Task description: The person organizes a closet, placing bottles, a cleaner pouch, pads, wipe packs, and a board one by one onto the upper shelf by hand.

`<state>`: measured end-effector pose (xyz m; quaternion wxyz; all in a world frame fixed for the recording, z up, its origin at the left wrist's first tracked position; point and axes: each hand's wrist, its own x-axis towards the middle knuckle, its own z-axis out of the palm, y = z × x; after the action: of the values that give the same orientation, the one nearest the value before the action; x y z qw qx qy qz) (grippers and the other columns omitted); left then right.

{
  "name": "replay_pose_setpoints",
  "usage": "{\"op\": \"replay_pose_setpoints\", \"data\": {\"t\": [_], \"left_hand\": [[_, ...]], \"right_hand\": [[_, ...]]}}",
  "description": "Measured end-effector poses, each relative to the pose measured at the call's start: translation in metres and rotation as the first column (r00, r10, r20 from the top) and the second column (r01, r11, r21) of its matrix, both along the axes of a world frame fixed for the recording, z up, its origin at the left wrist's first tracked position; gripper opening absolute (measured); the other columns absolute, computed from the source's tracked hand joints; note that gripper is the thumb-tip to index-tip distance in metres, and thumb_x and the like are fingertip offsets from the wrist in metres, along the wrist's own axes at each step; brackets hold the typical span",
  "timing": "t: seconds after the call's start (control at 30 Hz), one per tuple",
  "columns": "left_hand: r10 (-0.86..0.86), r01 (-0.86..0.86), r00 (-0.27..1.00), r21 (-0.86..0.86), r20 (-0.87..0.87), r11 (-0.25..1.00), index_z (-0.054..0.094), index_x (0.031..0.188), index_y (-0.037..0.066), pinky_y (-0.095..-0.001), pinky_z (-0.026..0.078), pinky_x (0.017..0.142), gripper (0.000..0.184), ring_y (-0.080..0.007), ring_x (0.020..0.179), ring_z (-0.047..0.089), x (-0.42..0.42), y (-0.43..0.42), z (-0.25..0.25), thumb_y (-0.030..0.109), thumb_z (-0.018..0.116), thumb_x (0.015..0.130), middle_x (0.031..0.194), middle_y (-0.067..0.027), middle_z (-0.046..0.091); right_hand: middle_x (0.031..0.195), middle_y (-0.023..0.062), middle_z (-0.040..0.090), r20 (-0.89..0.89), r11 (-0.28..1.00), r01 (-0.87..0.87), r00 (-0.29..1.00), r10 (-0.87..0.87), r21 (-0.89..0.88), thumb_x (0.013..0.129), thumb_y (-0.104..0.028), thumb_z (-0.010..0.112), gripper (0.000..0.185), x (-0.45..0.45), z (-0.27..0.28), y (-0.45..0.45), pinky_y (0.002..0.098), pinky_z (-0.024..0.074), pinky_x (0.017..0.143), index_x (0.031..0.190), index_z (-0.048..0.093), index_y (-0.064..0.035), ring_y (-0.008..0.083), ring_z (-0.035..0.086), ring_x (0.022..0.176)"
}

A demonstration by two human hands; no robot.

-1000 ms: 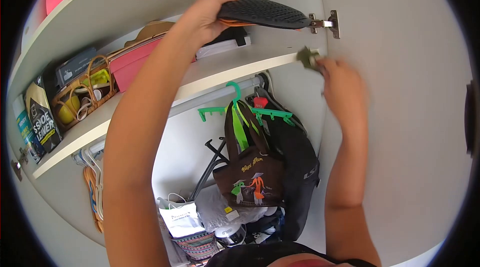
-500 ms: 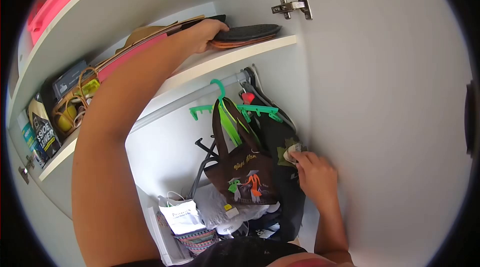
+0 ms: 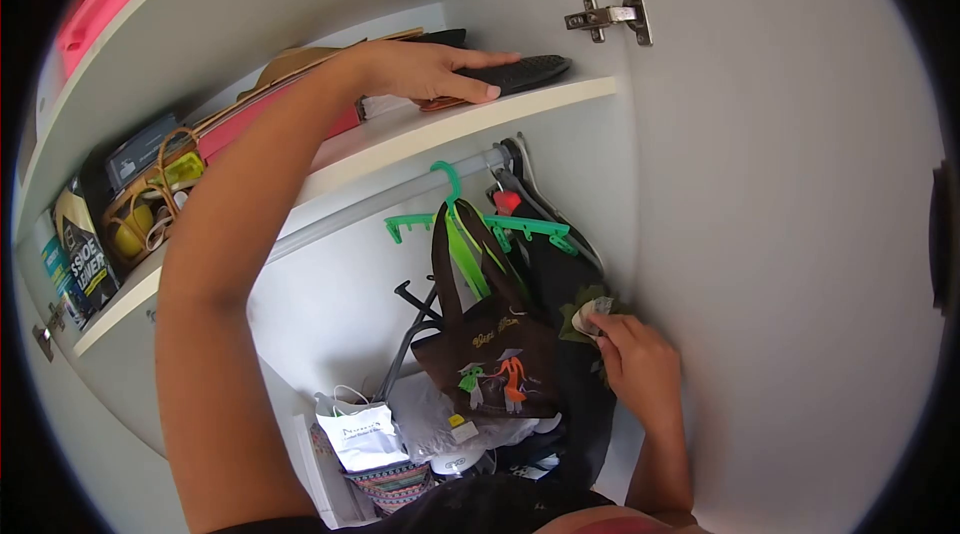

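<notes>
My left hand [image 3: 425, 72] lies on the upper shelf with its fingers stretched over a black textured sole-shaped pad [image 3: 535, 73]. Beneath that pad an orange-brown layer [image 3: 450, 104] shows at the shelf's front edge. Lower right, my right hand [image 3: 640, 359] pinches a small pale bundle with green leaf-like pieces [image 3: 588, 316]; its exact kind is unclear. Behind the bundle hangs a long black garment or bag [image 3: 585, 404]. Beside it a dark brown tote bag [image 3: 490, 354] with embroidered figures hangs from a green clip hanger [image 3: 530, 227].
The shelf [image 3: 540, 99] also bears a pink box [image 3: 270, 114], a wicker basket [image 3: 130, 234] and a shoe cleaner pack [image 3: 85, 244]. A grey rail [image 3: 380, 201] runs below it. White paper bag [image 3: 365, 437] stands low down. The cabinet door [image 3: 780, 234] is at right.
My left hand has shifted from gripping the pad's left end to lying over it with fingers extended. My right hand still pinches the pale bundle. The view has moved slightly.
</notes>
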<state>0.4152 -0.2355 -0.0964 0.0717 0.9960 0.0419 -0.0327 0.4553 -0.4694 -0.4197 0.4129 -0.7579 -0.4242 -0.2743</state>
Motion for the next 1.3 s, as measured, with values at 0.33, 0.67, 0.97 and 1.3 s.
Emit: {"op": "replay_pose_setpoints", "data": {"t": [0.33, 0.67, 0.97, 1.3], "left_hand": [[0.156, -0.163, 0.985, 0.111, 0.075, 0.98, 0.027, 0.143, 0.025, -0.0462, 0.043, 0.09, 0.077, -0.0281, 0.108, 0.05, 0.001, -0.026, 0.001, 0.061, 0.051, 0.079, 0.122, -0.0158, 0.051], [0.234, -0.241, 0.97, 0.119, 0.065, 0.963, 0.027, 0.143, 0.02, -0.0509, 0.041, 0.094, 0.082, -0.0346, 0.119, 0.045, 0.007, -0.034, -0.001, 0.059, 0.054, 0.076, 0.139, -0.0181, 0.035], [0.306, -0.308, 0.948, 0.012, 0.082, 0.951, 0.025, 0.144, 0.02, -0.0567, 0.037, 0.095, 0.093, -0.0474, 0.13, 0.025, 0.004, -0.025, 0.016, 0.08, 0.037, 0.073, 0.146, -0.0201, 0.02], [-0.169, -0.401, 0.548, 0.435, 0.819, 0.806, 0.051, 0.118, 0.001, -0.0402, 0.039, 0.094, 0.047, -0.0312, 0.106, 0.052, -0.126, -0.061, -0.06, 0.037, 0.053, 0.088, 0.114, -0.0184, 0.054]], "right_hand": [[0.094, 0.002, 0.064, -0.05, 0.998, -0.069, 0.996, 0.069, 0.006, 0.081, -0.013, 0.06, 0.023, 0.002, -0.001, -0.005, 0.0356, 0.0498, 0.062, 0.104, 0.062, -0.0146, 0.0237, 0.062, 0.073], [0.094, 0.0026, 0.064, -0.092, 0.993, -0.116, 0.989, 0.116, 0.004, 0.081, -0.012, 0.059, 0.023, 0.0, -0.007, -0.01, 0.0353, 0.0496, 0.063, 0.104, 0.063, -0.0138, 0.0237, 0.062, 0.074], [0.096, 0.0029, 0.064, -0.175, 0.989, -0.146, 0.973, 0.147, 0.018, 0.081, -0.013, 0.06, 0.023, -0.001, -0.009, -0.008, 0.0347, 0.0496, 0.066, 0.104, 0.063, -0.0132, 0.0244, 0.062, 0.079], [0.095, 0.0041, 0.063, -0.263, 0.922, -0.387, 0.888, 0.376, 0.013, 0.082, -0.013, 0.06, 0.024, -0.036, -0.007, 0.009, 0.0329, 0.0494, 0.065, 0.106, 0.062, -0.011, 0.0246, 0.062, 0.08]]}}
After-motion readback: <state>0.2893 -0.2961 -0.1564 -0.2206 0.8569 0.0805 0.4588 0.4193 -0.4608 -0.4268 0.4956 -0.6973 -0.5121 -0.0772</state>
